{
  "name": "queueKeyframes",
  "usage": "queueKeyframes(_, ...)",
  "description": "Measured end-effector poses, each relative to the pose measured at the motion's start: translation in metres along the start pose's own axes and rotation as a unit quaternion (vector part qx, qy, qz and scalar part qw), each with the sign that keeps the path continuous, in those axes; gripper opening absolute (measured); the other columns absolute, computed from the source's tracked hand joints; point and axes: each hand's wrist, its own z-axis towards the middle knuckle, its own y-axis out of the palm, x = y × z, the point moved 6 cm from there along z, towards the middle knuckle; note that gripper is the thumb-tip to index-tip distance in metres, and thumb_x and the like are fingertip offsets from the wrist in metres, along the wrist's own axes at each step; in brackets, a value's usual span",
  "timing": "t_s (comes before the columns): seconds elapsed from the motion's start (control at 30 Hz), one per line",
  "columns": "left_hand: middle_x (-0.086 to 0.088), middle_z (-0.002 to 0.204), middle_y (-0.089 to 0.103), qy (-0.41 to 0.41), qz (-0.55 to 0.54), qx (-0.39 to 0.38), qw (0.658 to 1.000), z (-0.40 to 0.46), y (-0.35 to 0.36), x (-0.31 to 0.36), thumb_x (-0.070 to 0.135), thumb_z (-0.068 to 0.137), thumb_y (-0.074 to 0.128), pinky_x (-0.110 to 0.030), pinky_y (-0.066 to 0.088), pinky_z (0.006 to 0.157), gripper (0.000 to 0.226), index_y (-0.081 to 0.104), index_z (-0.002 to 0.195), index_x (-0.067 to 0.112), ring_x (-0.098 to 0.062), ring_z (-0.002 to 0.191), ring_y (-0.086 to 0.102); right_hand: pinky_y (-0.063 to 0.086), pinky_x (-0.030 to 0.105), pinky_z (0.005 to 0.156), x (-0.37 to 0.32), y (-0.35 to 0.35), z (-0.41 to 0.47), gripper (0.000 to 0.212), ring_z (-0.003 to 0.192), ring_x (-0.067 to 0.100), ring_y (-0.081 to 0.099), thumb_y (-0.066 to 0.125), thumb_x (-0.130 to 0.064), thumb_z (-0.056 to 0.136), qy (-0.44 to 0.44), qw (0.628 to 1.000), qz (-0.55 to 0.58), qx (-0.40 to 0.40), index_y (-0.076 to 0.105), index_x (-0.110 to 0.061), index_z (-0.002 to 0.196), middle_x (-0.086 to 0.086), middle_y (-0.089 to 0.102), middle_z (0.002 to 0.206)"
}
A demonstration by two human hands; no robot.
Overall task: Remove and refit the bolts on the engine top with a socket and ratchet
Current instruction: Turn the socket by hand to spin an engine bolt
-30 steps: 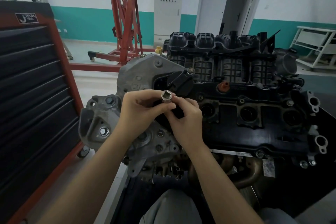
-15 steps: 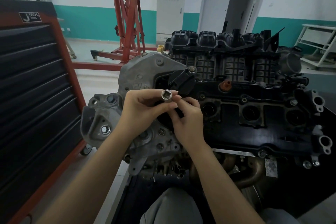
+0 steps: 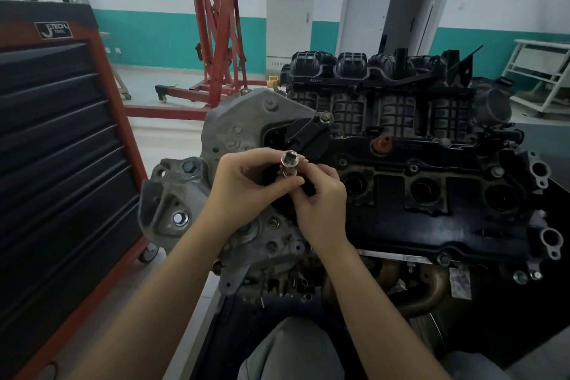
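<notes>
A workshop with teal-banded walls lies behind us, a red engine hoist (image 3: 216, 40) on the floor and a black-and-red tool chest (image 3: 58, 163) at our left. In front stands the engine (image 3: 401, 182), its black top cover toward us and a bolt (image 3: 324, 117) seated on the black bracket at its near left end. We hold the socket (image 3: 289, 163) above the engine's grey left end, square drive hole facing up. Our left hand (image 3: 246, 188) pinches it from the side with thumb and curled fingers (image 3: 283, 185), and our right hand (image 3: 320, 203) pinches at its lower part; what the right fingertips hold there is hidden. No ratchet is visible. We judge the socket small, rigid and light, its smooth polished steel likely slippery, so it is best gripped round the barrel, leaving both ends free for drive and bolt head
</notes>
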Motion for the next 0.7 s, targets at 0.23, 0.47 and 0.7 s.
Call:
queueKeyframes(0.23, -0.004, 0.09, 0.074, -0.012, -0.003, 0.021, 1.0, -0.001, -0.0026, -0.0019, 0.005, 0.07, 0.078, -0.028, 0.056, 0.081, 0.024, 0.072, 0.093, 0.007, -0.017, 0.086, 0.071, 0.046, 0.029, 0.088, -0.0019, 0.0014, -0.0004, 0.022, 0.097, -0.013, 0.047, 0.065, -0.012, 0.085, -0.007, 1.0, -0.021, -0.018, 0.071, -0.01, 0.105, -0.007, 0.07, 0.097)
queueKeyframes(0.47, -0.005, 0.089, 0.072, 0.029, 0.028, 0.02, 0.999, 0.0002, -0.0009, 0.0048, 0.003, 0.069, 0.081, -0.029, 0.056, 0.079, 0.025, 0.072, 0.091, 0.008, -0.017, 0.085, 0.07, 0.049, 0.041, 0.083, 0.0013, 0.0004, -0.0003, 0.015, 0.091, 0.006, 0.056, 0.068, -0.015, 0.082, 0.023, 1.0, -0.003, -0.001, 0.075, -0.007, 0.092, -0.002, 0.073, 0.086)
queueKeyframes(0.7, -0.01, 0.094, 0.073, -0.003, -0.009, -0.003, 1.0, -0.0015, -0.0004, -0.0024, -0.005, 0.076, 0.074, -0.031, 0.055, 0.084, 0.023, 0.071, 0.098, 0.002, -0.02, 0.091, 0.071, 0.05, 0.038, 0.081, -0.0056, 0.0013, -0.0004, 0.02, 0.094, -0.003, 0.051, 0.06, -0.011, 0.087, -0.042, 0.998, -0.035, -0.021, 0.071, -0.003, 0.101, 0.005, 0.073, 0.087)
